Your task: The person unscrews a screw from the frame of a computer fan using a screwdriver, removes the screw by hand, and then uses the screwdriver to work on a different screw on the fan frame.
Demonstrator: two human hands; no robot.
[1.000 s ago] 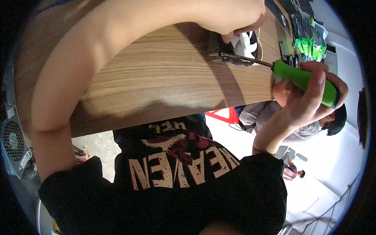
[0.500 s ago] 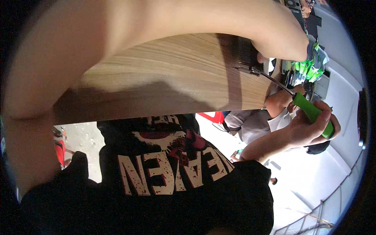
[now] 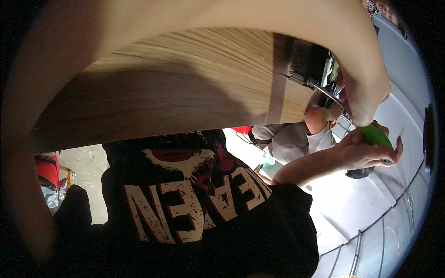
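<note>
At right of frame, the right hand point(image 3: 361, 152) curls its fingers round a green screwdriver point(image 3: 376, 136); the left hand point(image 3: 364, 98) perhaps pinches its shaft point(image 3: 328, 96).

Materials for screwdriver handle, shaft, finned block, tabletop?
Screwdriver handle: probably plastic or rubber; smooth, even green.
Shaft: likely steel; bright metallic glint.
Finned block: probably metal; thin parallel fins, dark, finish unclear in shadow.
Tabletop: wood or wood-look laminate; brown grain lines.

The left arm point(image 3: 232, 16) is cut off by the top edge; the right hand point(image 3: 359, 153) partly hides the green screwdriver point(image 3: 376, 135).
</note>
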